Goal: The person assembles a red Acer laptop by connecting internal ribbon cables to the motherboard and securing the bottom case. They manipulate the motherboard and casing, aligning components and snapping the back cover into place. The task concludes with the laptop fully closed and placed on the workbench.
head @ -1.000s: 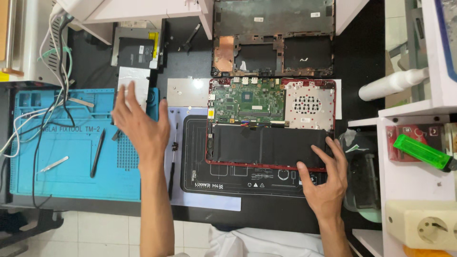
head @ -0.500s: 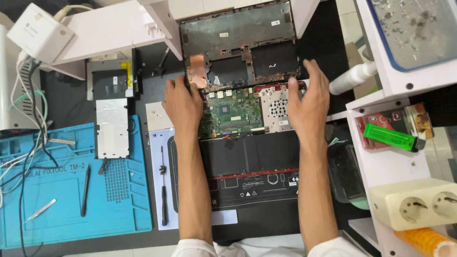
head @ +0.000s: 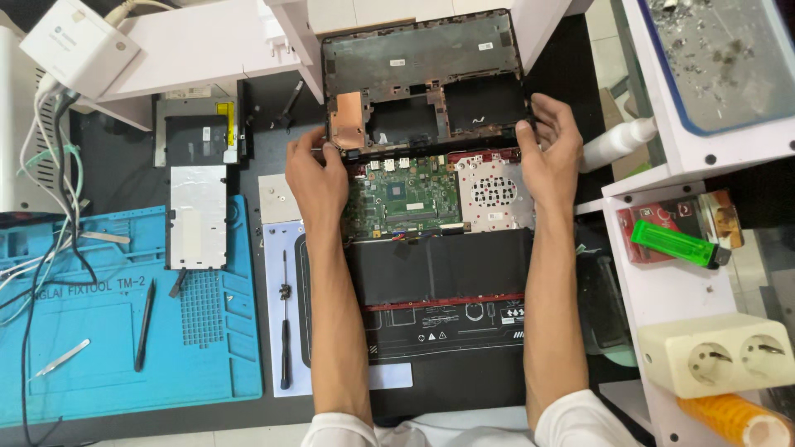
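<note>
The opened laptop base lies flat on the dark worktop, its shell holding a green circuit board, a perforated silver plate and a long matte black battery. Behind it lies the dark plastic bottom cover, with a copper patch. Left hand and right hand grip that cover's 2 near corners, fingers curled on its edges. Left of the base, a blue rubber mat carries a black pen-like tool and tweezers.

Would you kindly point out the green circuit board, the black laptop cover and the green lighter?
green circuit board (head: 406, 197), head view, on its central chip area.
black laptop cover (head: 422, 58), head view, on its upper inner face.
green lighter (head: 671, 242), head view, on its body's middle.
</note>
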